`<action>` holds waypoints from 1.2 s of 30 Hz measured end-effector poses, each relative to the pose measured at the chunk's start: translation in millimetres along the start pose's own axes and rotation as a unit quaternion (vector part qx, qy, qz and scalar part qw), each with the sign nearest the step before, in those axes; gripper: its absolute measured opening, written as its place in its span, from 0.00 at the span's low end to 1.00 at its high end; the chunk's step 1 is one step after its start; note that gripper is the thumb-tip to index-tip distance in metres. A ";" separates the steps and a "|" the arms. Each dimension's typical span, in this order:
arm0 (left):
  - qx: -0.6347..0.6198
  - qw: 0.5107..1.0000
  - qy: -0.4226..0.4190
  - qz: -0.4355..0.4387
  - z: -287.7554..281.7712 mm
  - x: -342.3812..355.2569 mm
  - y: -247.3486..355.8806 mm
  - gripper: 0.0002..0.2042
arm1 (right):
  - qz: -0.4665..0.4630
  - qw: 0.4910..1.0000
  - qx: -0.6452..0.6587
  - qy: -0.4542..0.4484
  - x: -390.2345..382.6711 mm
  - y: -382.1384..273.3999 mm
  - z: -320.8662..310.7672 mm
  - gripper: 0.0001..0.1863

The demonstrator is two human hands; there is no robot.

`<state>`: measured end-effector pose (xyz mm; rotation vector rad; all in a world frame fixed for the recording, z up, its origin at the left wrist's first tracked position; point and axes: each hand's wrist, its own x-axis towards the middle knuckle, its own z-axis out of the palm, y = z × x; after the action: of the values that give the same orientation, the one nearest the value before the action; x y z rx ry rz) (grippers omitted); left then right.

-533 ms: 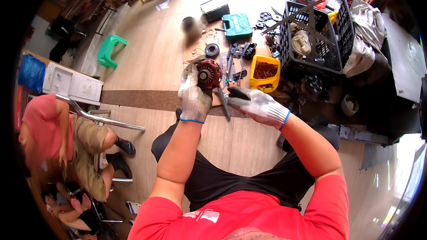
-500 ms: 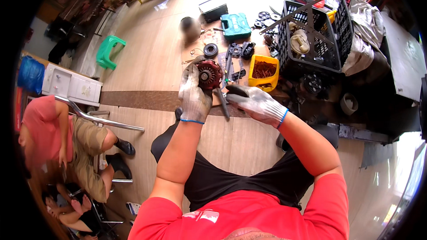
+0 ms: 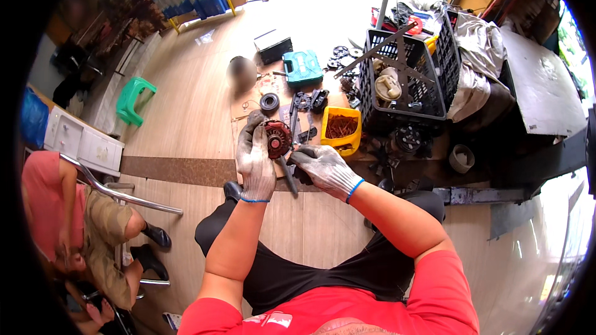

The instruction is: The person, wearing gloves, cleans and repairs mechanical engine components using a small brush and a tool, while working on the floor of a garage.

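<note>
The gloved left hand (image 3: 254,164) has its grip clamped on a round reddish part (image 3: 279,139); the right hand (image 3: 326,170) is near, its grip impossible to tell.

Dark red shows on the round part (image 3: 277,139), smudgy off-white on the left glove (image 3: 254,164) and right glove (image 3: 326,169), blue edging both cuffs (image 3: 255,201)! Yellow blazes from the tub (image 3: 356,141), teal from the case (image 3: 302,67), green from the stool (image 3: 132,100), wood-grain tan across the floor (image 3: 186,80).

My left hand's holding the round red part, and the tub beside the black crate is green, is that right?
No, the tub beside the black crate is yellow, as the head view shows. Your left hand holds the round red part.
</note>
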<state>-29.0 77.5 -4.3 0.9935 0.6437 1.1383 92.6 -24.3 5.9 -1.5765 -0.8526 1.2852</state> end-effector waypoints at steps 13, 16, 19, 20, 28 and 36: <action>-0.007 1.000 0.005 -0.006 -0.2 0.3 -2.3 0.09 | 0.079 0.966 0.245 -0.025 -10.6 -15.2 9.4 0.10; -0.011 1.000 0.005 -0.005 1.3 0.1 1.7 0.09 | 0.055 0.979 0.186 -0.056 -10.7 -13.1 2.0 0.11; -0.014 1.000 0.008 0.021 -4.1 2.9 -4.8 0.09 | 0.022 0.980 0.192 -0.043 -1.9 -3.4 7.4 0.12; -0.006 1.000 0.002 0.009 -0.8 0.9 -1.8 0.09 | 0.013 0.983 0.180 -0.029 4.7 7.0 7.0 0.13; 0.133 0.987 -0.047 0.074 -6.3 -4.0 -7.3 0.15 | 0.023 0.934 0.355 -0.031 3.5 3.2 20.2 0.18; 0.088 0.995 -0.040 0.035 -1.1 -4.0 -1.6 0.14 | 0.044 0.981 0.190 -0.020 -4.2 -5.3 6.3 0.14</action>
<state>-30.5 73.8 -6.5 1.2149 0.6576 1.1114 85.6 -24.9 12.0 -1.2972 -0.5268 1.4495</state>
